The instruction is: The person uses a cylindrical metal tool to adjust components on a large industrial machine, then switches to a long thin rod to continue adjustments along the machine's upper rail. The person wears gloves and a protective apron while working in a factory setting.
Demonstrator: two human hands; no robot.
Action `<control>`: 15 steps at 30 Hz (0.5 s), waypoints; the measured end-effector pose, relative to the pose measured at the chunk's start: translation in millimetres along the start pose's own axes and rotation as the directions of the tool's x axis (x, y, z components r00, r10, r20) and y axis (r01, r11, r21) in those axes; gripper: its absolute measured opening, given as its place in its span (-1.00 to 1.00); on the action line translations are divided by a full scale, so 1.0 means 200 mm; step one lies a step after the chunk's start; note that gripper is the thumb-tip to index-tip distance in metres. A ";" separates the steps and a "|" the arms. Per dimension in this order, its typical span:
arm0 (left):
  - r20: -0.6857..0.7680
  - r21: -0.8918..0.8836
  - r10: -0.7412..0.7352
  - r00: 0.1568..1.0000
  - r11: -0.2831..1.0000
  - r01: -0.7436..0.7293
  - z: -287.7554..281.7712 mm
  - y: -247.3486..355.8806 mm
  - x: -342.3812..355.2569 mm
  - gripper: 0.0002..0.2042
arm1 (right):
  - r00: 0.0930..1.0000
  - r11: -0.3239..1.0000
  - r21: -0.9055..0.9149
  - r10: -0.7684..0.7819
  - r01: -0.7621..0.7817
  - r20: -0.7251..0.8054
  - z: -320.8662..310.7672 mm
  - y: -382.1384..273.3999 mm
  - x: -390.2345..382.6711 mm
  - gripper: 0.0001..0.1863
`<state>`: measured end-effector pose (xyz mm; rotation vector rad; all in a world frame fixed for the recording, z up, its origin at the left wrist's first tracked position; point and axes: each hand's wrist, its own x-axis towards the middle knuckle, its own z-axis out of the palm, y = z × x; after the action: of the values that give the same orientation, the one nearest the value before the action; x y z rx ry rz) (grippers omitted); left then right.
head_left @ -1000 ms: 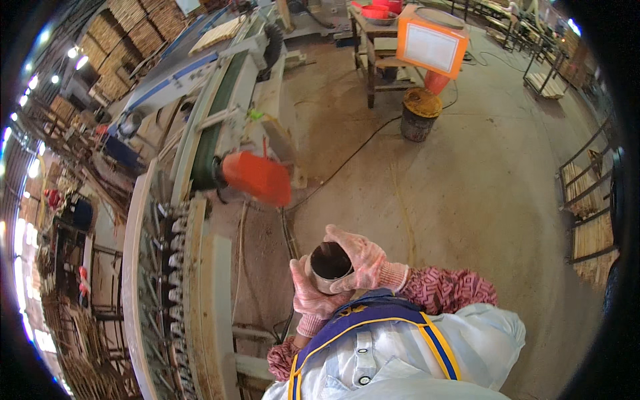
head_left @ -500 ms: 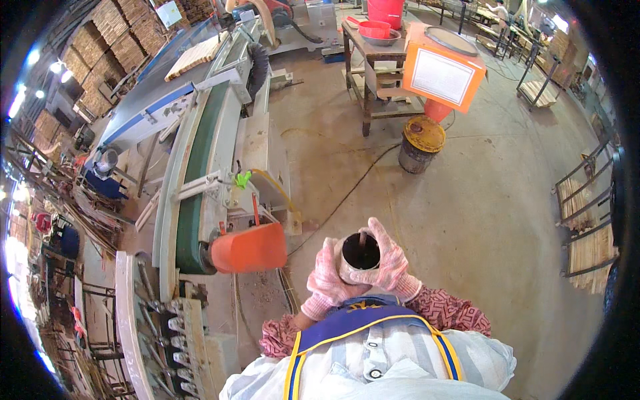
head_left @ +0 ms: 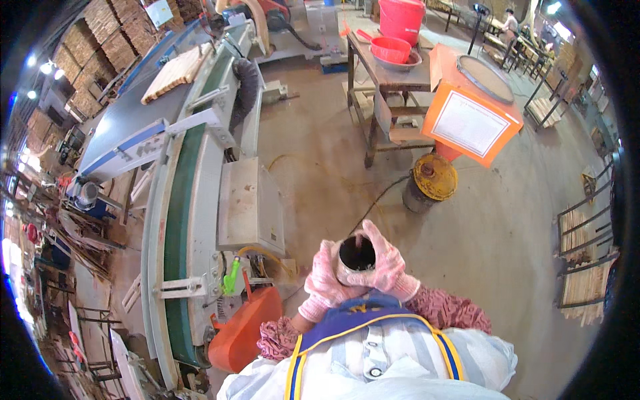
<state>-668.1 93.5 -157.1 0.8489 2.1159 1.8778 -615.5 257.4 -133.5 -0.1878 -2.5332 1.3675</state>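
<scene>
My left hand [head_left: 323,279], in a pale pink knitted glove, is wrapped round the left side of a short cylindrical container [head_left: 357,255] held in front of my apron. My right hand [head_left: 387,261], in a matching glove, grips its right side, thumb and fingers about the rim. The container is pale outside, open at the top and dark inside; a brownish shape shows within, too small to make out.
A green conveyor belt [head_left: 185,213] with an orange guard [head_left: 243,330] runs along my left. Ahead are a yellow-lidded bucket [head_left: 433,175], an orange sign [head_left: 470,123] and a table [head_left: 403,83] with red containers. A rack of wood [head_left: 583,267] stands right; someone [head_left: 510,21] is far off.
The conveyor, guard, table and bucket have shifted down in the view as I move forward. The toothed track at lower left has largely left view. My hands still hold the container.
</scene>
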 end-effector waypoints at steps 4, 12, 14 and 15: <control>0.138 -0.744 -0.510 0.849 0.512 0.429 0.03 -0.02 0.47 -0.34 | 0.993 0.986 0.123 -0.107 0.112 -0.052 -0.05 0.12 0.46 0.19; 0.070 -0.824 -0.278 0.958 0.525 0.213 0.02 -0.11 1.30 -0.32 | 0.972 0.977 0.042 -0.205 0.211 -0.117 -0.15 0.36 1.28 0.24; -0.022 -0.775 -0.132 0.991 0.628 0.067 0.01 -0.20 1.51 -0.19 | 0.978 0.984 0.036 -0.166 0.172 -0.130 -0.16 0.43 1.47 0.25; -0.043 -0.636 -0.030 0.999 0.772 -0.004 -0.01 -0.31 1.62 -0.14 | 0.982 0.990 0.030 -0.134 0.139 -0.134 -0.16 0.45 1.55 0.25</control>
<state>-951.5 260.2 -141.8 0.6148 1.3101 2.3937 -904.2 405.1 -142.3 -0.0920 -2.3624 1.3065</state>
